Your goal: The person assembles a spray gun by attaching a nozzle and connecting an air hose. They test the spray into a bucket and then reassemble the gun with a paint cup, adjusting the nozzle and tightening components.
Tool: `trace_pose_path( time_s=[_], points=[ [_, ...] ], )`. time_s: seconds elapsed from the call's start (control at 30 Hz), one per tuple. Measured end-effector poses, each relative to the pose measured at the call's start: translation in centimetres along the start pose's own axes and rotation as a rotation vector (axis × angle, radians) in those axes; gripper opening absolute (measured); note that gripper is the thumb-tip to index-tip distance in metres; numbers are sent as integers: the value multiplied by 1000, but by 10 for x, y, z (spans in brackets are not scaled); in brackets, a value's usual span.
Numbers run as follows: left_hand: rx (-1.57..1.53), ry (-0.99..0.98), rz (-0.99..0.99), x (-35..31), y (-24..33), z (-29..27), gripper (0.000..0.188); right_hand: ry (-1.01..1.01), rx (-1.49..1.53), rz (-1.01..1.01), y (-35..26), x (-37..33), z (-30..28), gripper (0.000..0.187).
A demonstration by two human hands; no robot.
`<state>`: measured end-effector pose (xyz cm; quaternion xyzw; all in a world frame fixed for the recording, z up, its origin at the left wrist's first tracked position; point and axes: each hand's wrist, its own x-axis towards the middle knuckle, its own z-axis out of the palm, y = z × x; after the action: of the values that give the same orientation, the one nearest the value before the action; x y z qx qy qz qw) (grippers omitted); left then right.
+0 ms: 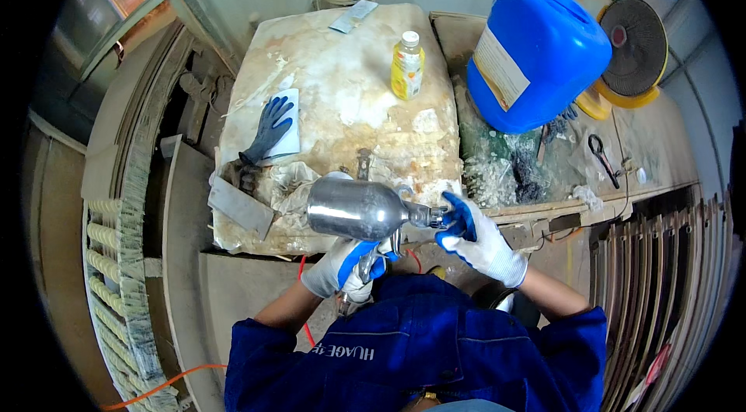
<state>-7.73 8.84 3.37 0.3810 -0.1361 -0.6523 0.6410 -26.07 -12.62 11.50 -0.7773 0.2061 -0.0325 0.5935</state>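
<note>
A spray gun with a large silver metal cup (353,208) lies sideways in front of my chest, its nozzle (426,216) toward the right. My left hand (351,266), in a white glove with blue coating, is closed round the gun's handle below the cup. Close by the nozzle is my right hand (474,237), gloved the same way. Its thumb and fingers are spread apart around the nozzle's front end; whether they touch it I cannot tell. A red hose (305,319) shows below the gun.
On the stained, padded bench top (334,54) are a grey-blue glove (270,130), a yellow bottle (407,66) and a flat plate (241,206). To the right stand a big blue jerrycan (544,47), a round fan (633,47) and black-handled scissors (602,159). Racks flank me.
</note>
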Motion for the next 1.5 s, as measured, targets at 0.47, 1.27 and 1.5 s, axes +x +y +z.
trace_pose_path(
  time_s=[0.47, 1.27, 1.5],
  points=[
    [266, -168, 23, -15, 16, 26, 55, 46, 404, 93, 1, -19, 8, 27],
    [-683, -123, -245, -7, -22, -25, 51, 246, -189, -331, -13, -26, 17, 31],
    [-497, -128, -205, -6, -20, -22, 51, -155, 312, 389, -17, -20, 2, 59]
  ],
)
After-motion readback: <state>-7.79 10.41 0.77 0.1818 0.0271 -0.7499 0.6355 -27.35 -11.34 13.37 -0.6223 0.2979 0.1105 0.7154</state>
